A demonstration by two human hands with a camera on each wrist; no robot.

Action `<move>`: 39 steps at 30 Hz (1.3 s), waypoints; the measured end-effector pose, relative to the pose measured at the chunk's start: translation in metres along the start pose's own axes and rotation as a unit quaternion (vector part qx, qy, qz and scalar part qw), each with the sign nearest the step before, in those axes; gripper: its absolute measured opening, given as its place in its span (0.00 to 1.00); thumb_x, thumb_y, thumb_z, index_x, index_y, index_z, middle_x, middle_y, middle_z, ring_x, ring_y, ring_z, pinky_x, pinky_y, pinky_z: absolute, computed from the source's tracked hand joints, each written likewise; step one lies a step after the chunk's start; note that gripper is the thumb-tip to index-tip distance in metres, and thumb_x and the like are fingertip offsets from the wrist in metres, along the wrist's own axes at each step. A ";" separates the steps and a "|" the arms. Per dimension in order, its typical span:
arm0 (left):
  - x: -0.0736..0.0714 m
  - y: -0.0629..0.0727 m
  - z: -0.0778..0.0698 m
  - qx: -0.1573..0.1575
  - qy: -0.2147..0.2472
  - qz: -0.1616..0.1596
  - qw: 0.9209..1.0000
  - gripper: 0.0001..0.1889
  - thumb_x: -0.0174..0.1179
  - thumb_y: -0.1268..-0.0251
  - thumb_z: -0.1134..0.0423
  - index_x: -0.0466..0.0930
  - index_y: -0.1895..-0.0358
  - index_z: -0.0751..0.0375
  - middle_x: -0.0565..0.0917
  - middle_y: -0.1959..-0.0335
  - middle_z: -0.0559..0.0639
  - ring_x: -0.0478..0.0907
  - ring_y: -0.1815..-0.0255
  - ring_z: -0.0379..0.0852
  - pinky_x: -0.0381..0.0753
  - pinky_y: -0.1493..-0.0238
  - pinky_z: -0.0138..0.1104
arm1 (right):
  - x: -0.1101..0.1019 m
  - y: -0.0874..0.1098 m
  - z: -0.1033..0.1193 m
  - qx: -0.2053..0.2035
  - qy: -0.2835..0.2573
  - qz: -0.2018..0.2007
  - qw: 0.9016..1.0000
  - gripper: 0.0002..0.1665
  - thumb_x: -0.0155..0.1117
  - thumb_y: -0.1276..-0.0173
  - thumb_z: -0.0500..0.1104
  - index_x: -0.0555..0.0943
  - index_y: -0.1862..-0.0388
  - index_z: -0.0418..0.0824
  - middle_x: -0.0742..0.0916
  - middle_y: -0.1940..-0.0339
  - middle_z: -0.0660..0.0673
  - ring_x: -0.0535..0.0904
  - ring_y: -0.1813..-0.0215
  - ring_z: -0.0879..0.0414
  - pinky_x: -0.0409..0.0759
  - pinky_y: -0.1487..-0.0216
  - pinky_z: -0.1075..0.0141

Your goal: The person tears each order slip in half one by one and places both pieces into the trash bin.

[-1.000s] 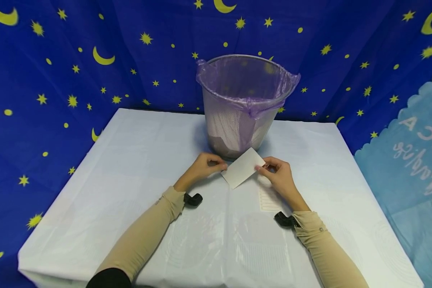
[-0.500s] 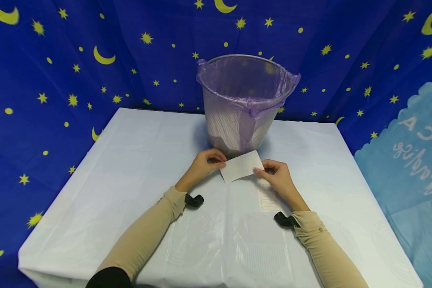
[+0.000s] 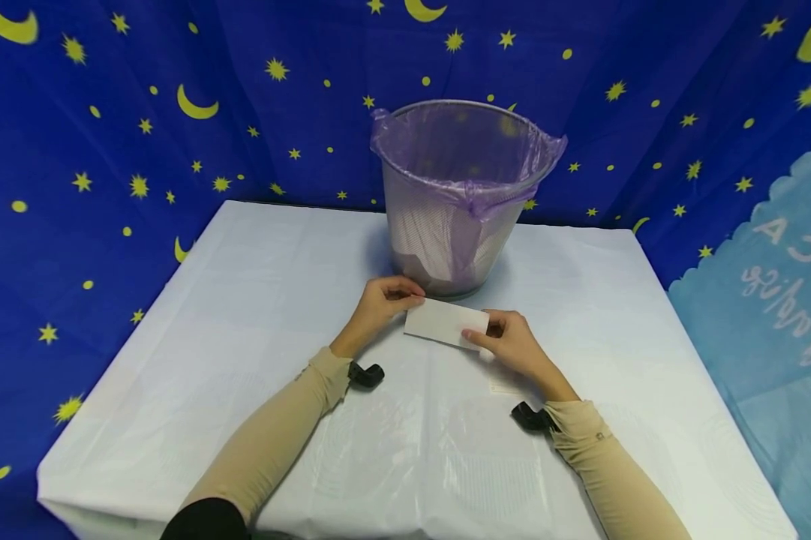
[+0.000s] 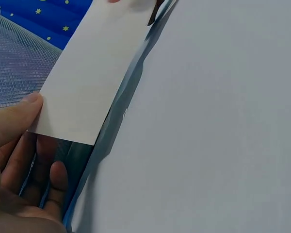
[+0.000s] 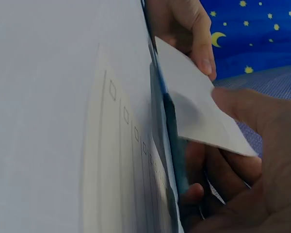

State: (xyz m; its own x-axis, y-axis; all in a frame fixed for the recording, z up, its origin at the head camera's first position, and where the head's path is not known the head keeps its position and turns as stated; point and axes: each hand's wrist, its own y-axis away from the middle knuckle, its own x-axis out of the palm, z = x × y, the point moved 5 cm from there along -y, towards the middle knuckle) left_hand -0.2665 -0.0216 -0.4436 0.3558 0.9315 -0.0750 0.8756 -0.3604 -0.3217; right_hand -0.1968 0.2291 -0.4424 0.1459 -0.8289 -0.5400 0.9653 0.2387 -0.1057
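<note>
Through the head camera I'm looking forward and down across the table (image 3: 277, 292), from farthest off. On the left wrist I'm watching close up, the left hand (image 4: 12, 170) occupying the lower left; on the right wrist, also close, the right hand (image 5: 276, 155) is occupying the lower right. All three views are sharing the white card (image 3: 440, 321) and mesh wastebasket (image 3: 422, 214).

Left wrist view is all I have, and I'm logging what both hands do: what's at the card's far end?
Observer: The right hand pinches the card there.
Operator: Is anything else lying on the table?
Observer: Yes, a slip printed with lines and small boxes, near that hand.
Operator: I see only part of the mesh bin. Is it lined?
Observer: Yes, a purple bag lines it, its edge draped over the outside.
</note>
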 end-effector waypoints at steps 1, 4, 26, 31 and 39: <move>0.001 0.000 0.000 0.000 0.001 0.000 1.000 0.06 0.73 0.36 0.73 0.89 0.58 0.71 0.90 0.60 0.62 0.85 0.63 0.43 0.83 0.58 0.29 | -0.001 0.000 0.000 -0.006 -0.003 -0.008 1.000 0.10 0.77 0.31 0.47 0.90 0.59 0.42 0.86 0.76 0.50 0.74 0.77 0.63 0.71 0.76 0.70; 0.008 0.001 0.000 -0.002 0.006 0.000 1.000 0.06 0.73 0.36 0.73 0.89 0.58 0.71 0.90 0.60 0.63 0.85 0.63 0.42 0.83 0.58 0.29 | -0.003 -0.001 0.001 -0.022 -0.020 -0.031 0.999 0.09 0.76 0.29 0.46 0.89 0.56 0.43 0.88 0.71 0.49 0.74 0.77 0.63 0.71 0.77 0.70; 0.061 0.014 -0.005 0.012 -0.089 0.100 0.991 0.04 0.73 0.32 0.60 0.91 0.62 0.57 0.91 0.63 0.48 0.88 0.56 0.42 0.84 0.41 0.40 | 0.005 0.000 0.012 -0.059 -0.034 -0.026 0.997 0.02 0.76 0.29 0.42 0.91 0.60 0.46 0.93 0.63 0.49 0.87 0.52 0.60 0.82 0.46 0.69; 0.061 0.014 -0.007 0.013 -0.104 0.100 0.989 0.03 0.73 0.31 0.62 0.91 0.62 0.57 0.91 0.63 0.47 0.88 0.56 0.40 0.84 0.42 0.39 | 0.006 0.000 0.014 -0.062 -0.039 -0.028 0.997 0.03 0.76 0.30 0.40 0.91 0.60 0.41 0.93 0.62 0.46 0.87 0.52 0.61 0.82 0.46 0.70; 0.061 0.015 -0.007 0.009 -0.093 0.102 0.990 0.03 0.74 0.34 0.65 0.91 0.62 0.61 0.91 0.64 0.51 0.88 0.60 0.41 0.86 0.47 0.37 | 0.009 0.001 0.012 -0.070 -0.044 -0.024 0.996 0.08 0.75 0.30 0.38 0.89 0.59 0.32 0.93 0.60 0.42 0.87 0.52 0.60 0.84 0.45 0.68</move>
State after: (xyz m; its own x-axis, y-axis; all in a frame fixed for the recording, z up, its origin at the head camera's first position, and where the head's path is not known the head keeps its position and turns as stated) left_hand -0.2297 0.0296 -0.4466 0.4579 0.8325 -0.3120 0.7846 -0.5434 -0.2985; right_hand -0.1922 0.2160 -0.4375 0.1244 -0.8812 -0.4561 0.9331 0.2602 -0.2482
